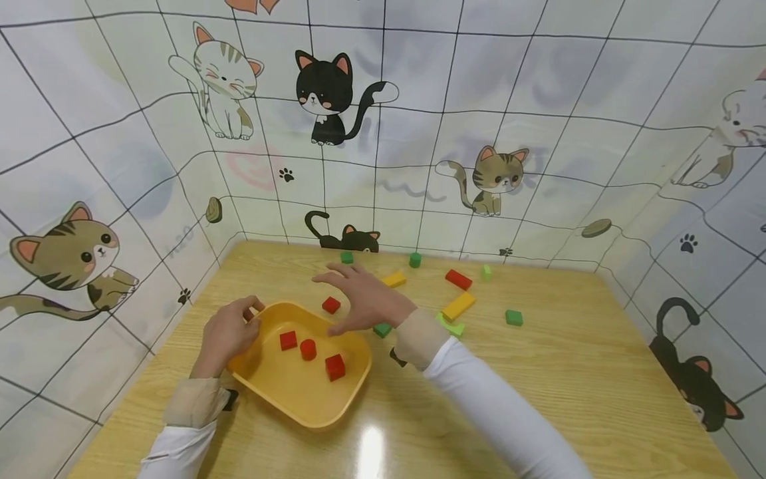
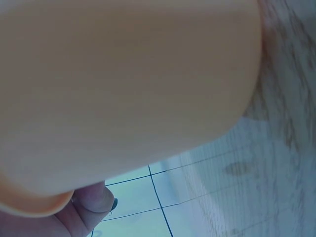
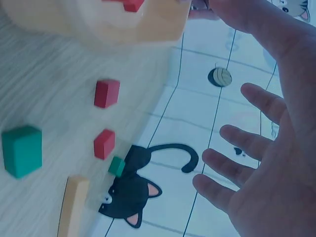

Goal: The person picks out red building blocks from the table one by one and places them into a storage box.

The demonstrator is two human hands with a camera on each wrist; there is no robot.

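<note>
A yellow plastic basin [image 1: 299, 412] stands on the wooden table at the left. Inside it lie a red block [image 1: 288, 340], a red cylinder [image 1: 308, 350] and a red cube [image 1: 336, 367]. My left hand [image 1: 230, 332] grips the basin's left rim with thumb and curled fingers; the left wrist view is mostly filled by the basin wall [image 2: 128, 89]. Above the basin's far right edge, my right hand [image 1: 365, 296] hovers with its fingers spread, holding nothing. Near its fingers is a loose red block [image 1: 331, 305]. The right wrist view shows a second red block [image 3: 104, 143] outside the basin.
To the right lie yellow bars [image 1: 459, 307], a red cylinder [image 1: 458, 279], a light green piece [image 1: 451, 326] and a green block [image 1: 513, 317]. A green cylinder [image 1: 415, 260] stands near the back edge. Cat-print sheets [image 1: 413, 133] enclose the table's back and sides.
</note>
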